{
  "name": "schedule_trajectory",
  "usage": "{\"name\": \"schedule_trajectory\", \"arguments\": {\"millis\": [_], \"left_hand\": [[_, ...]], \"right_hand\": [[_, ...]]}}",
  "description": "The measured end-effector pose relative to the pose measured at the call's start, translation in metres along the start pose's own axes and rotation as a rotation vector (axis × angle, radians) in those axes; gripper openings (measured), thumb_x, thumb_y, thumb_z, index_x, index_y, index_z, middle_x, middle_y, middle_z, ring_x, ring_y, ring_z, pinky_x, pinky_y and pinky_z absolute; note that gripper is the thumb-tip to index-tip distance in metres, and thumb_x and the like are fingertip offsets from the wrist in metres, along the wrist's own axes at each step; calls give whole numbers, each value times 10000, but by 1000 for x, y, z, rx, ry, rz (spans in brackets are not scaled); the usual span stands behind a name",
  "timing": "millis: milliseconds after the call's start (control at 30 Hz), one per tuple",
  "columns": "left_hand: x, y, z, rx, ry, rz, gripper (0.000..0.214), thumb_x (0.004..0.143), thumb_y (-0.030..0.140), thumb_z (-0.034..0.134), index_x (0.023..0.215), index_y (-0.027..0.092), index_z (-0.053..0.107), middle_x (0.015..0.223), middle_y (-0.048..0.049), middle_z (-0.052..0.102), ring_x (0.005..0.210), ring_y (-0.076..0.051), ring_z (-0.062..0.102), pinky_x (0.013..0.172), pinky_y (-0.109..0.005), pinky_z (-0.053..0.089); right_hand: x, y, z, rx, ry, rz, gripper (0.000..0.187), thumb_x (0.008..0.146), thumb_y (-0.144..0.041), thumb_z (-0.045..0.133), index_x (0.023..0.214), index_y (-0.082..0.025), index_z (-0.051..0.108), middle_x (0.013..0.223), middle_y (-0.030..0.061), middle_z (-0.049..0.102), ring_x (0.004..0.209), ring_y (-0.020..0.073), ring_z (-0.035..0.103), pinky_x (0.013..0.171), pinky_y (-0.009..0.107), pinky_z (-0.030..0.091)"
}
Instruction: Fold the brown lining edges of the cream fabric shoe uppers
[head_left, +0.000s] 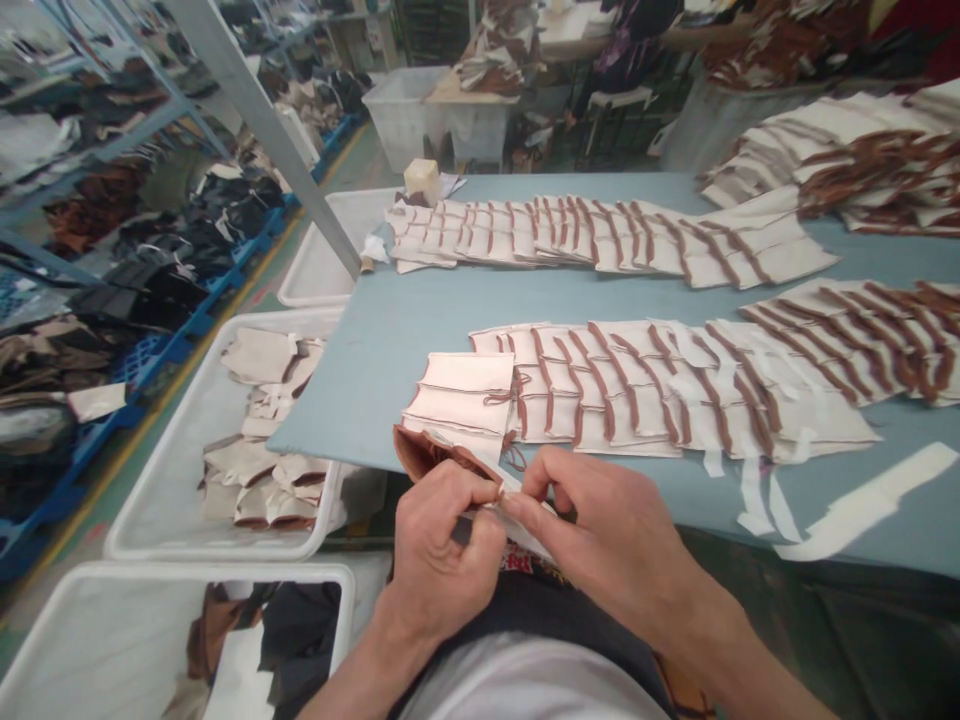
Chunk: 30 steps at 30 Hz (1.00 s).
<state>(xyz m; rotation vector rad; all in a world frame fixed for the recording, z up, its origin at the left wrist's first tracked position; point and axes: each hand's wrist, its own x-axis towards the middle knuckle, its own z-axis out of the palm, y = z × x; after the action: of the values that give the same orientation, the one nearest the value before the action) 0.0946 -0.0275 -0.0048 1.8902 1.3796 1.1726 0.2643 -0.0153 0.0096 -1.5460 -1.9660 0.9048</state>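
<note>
My left hand is closed, thumb and forefinger pinching the edge of a cream stitched piece with a brown lining. This piece is held at the table's front edge, its brown open end showing on the left. Fingertips of my right hand pinch the same edge, almost touching the left fingers. Something white and flat shows below the fingers; whether it is a strip or part of the piece I cannot tell. Just beyond my hands lies a flat cream stitched piece with loose brown threads at its right side.
The blue-grey table carries overlapping rows of cream pieces with brown edges. White paper strips lie at the front right. White bins of cut pieces stand left, beside a slanted metal post. A yellowish block sits at the far corner.
</note>
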Motion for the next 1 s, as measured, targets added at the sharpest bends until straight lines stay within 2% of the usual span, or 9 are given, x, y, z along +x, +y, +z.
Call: {"name": "schedule_trajectory", "arguments": {"millis": [67,133,233,400,533,667,767,867,1000], "left_hand": [[1,2,1,3,3,25,194,772,47,532,661,197,585,615,17,618,560,-128,529,586,-245,388],[0,4,2,-49,-23,-9,191,775,59,533,653,194,590,612,18,621,555,-124,529,584,-243,384],[-3,3,3,-179,-87,-156,176,780,100,528,648,187,606,603,21,602,558,-123,520,580,-240,375],[-5,-4,3,-419,-230,-486,110,702,188,501,617,181,572,585,19,526,578,-127,429,581,-252,352],[-2,-2,2,-526,-296,-571,88,655,223,492,605,181,551,591,8,532,582,-132,412,581,-264,340],[2,6,-1,-581,-361,-557,55,677,219,501,633,195,524,580,18,507,575,-140,431,586,-273,347],[8,8,-7,-606,-403,-538,35,676,220,522,649,200,514,615,5,556,596,-149,470,603,-276,371],[15,8,-15,-658,-410,-544,24,675,215,541,676,192,534,660,6,582,605,-136,475,593,-256,377],[24,12,-24,-631,-418,-542,46,689,201,568,700,165,594,680,20,540,626,-113,431,582,-225,340]], "right_hand": [[-4,0,0,-34,66,-1,246,895,-296,675,693,-219,557,636,-37,577,586,146,508,580,272,293],[-5,4,0,44,3,67,222,890,-307,658,710,-219,560,631,-39,558,585,146,494,577,268,291],[-1,16,1,382,-252,203,258,881,-403,654,754,-216,532,622,-59,488,569,131,440,540,237,285],[3,41,18,1021,-631,282,564,796,-703,741,758,-188,512,643,-66,444,557,89,343,504,188,268],[0,46,28,1093,-707,316,570,791,-721,735,809,-181,554,685,-33,516,577,101,381,526,188,318],[-1,41,20,1044,-779,221,522,849,-707,662,817,-204,527,690,-32,538,589,119,422,569,218,335],[3,33,10,948,-723,84,516,921,-702,570,798,-202,533,710,-17,571,626,133,473,596,232,363],[8,24,-1,792,-579,-22,487,994,-614,488,728,-206,514,678,-23,555,597,128,465,571,238,370],[15,16,-18,416,-159,-120,360,1023,-336,440,690,-214,498,644,-28,535,608,139,489,598,260,389]]}}
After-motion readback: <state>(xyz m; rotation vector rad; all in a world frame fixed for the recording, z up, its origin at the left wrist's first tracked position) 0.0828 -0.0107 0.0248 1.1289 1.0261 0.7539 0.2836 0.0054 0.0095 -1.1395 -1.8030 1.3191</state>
